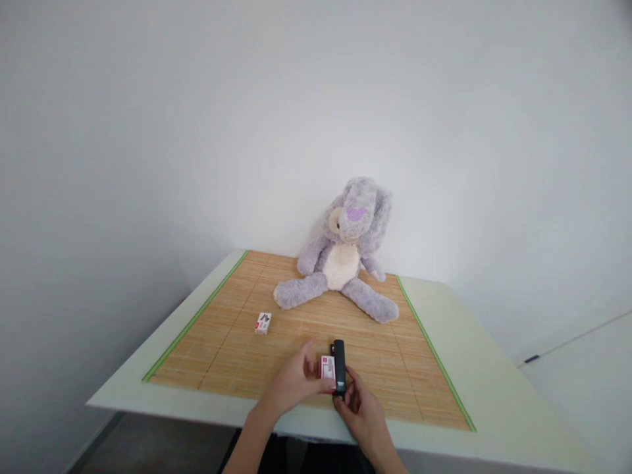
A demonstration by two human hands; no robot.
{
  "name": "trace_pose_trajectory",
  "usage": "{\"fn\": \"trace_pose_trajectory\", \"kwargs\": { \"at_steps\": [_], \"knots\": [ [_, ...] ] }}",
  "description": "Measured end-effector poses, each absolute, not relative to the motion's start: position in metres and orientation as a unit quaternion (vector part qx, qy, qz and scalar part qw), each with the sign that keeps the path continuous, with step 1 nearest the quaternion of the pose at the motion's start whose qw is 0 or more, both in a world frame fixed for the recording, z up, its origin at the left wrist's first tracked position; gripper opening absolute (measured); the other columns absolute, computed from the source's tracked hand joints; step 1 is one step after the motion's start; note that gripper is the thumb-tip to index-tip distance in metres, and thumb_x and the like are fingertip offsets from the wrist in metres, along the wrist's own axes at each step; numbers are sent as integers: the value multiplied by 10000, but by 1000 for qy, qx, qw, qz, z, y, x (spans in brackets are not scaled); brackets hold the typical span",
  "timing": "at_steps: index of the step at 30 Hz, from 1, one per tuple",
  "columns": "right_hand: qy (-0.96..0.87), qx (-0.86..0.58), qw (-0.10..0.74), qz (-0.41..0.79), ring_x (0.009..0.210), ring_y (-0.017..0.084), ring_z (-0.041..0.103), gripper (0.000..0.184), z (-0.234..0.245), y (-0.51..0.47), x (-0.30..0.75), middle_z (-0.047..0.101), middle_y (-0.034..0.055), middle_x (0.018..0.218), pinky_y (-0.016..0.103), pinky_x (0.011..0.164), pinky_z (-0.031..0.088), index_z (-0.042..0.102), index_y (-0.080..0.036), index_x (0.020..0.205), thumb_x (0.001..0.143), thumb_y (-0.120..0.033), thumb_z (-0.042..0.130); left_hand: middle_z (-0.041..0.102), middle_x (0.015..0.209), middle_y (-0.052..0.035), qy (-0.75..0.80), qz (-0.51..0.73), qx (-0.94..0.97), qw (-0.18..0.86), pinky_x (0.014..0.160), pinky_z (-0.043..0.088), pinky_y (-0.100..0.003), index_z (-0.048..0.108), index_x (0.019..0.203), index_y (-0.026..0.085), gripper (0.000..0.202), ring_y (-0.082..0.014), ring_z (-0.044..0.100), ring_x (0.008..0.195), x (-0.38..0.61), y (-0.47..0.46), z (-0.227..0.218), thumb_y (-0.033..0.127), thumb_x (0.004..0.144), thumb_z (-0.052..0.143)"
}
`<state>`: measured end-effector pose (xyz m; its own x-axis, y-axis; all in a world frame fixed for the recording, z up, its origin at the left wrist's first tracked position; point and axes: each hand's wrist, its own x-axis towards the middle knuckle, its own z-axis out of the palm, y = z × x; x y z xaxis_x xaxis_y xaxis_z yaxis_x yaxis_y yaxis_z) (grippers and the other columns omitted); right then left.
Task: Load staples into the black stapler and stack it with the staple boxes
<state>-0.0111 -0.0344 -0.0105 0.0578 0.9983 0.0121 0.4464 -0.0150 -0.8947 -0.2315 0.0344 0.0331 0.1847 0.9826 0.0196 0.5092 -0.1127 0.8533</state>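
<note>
My left hand (295, 382) pinches a small white and red box (326, 367) at the near edge of a bamboo mat (232, 342). My right hand (362, 409) grips the near end of a black stapler (339, 365), which lies right beside that box. A second small white and red box (263, 322) rests on the mat to the left, apart from both hands.
A grey plush rabbit (345, 253) sits at the mat's far edge against the white wall. The mat has green borders and covers most of a pale table (469, 368). The table's near edge runs just below my hands.
</note>
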Motion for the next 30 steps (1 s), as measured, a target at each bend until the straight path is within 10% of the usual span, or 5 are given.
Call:
{"fn": "trace_pose_trajectory", "kwargs": {
  "at_steps": [6, 22, 30],
  "knots": [
    [-588, -634, 375, 334, 663, 186, 619, 776, -3, -36, -14, 645, -31, 741, 288, 646, 470, 516, -229, 1493, 792, -467, 750, 725, 980, -82, 714, 404, 529, 217, 781, 487, -361, 687, 1248, 183, 587, -236, 657, 843, -319, 78, 42, 627, 970, 419],
    [-626, -696, 236, 261, 708, 187, 627, 529, 30, -30, -29, 718, -7, 820, 251, 608, 356, 646, -259, 1327, 813, -354, 728, 790, 787, -64, 599, 364, 586, 407, 599, 466, -270, 815, 947, 170, 431, -204, 699, 668, -215, 83, 16, 545, 884, 610],
    [-624, -708, 218, 247, 753, 195, 665, 467, 41, -32, -35, 754, 20, 891, 249, 624, 350, 665, -263, 1298, 844, -362, 717, 810, 907, -84, 557, 385, 594, 435, 730, 510, -288, 815, 905, 181, 331, -217, 743, 810, -197, 72, 20, 444, 878, 616]
  ]
}}
